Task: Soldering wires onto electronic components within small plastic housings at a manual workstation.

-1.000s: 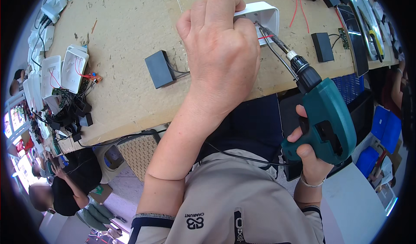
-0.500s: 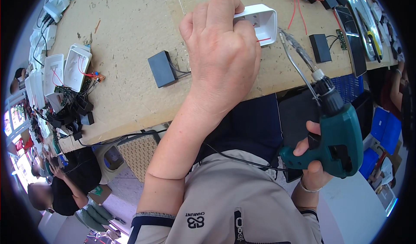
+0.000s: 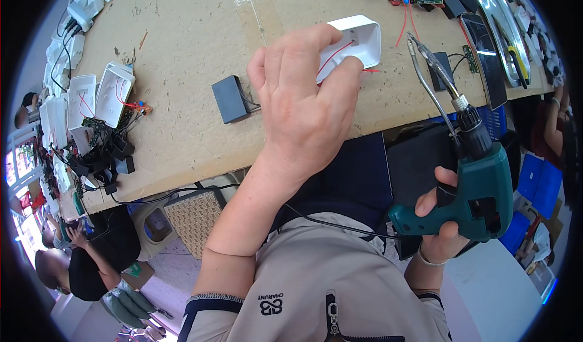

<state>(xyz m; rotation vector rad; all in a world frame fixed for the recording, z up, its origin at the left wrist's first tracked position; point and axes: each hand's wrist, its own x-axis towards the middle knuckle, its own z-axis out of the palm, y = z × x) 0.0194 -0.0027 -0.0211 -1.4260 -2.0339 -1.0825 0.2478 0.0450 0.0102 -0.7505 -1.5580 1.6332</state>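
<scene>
Where the white case (image 3: 368, 37) shows over the tan table (image 3: 182, 129), a red wire (image 3: 333, 54) inside, the left hand (image 3: 306, 93) overlaps it, thumb and forefinger parted, any grip impossible to tell; the right hand (image 3: 442, 245) clasps a green soldering gun (image 3: 486, 187), tip apart from the case.

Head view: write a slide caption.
Left hand at a white housing with red wire; right hand grips a green soldering gun.

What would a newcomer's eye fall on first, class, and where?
Probably the green soldering gun in the right hand, at the picture's right, its metal tip over the table. Next, the open white case, near the upper centre, held by the left hand, with a red wire inside.
</scene>
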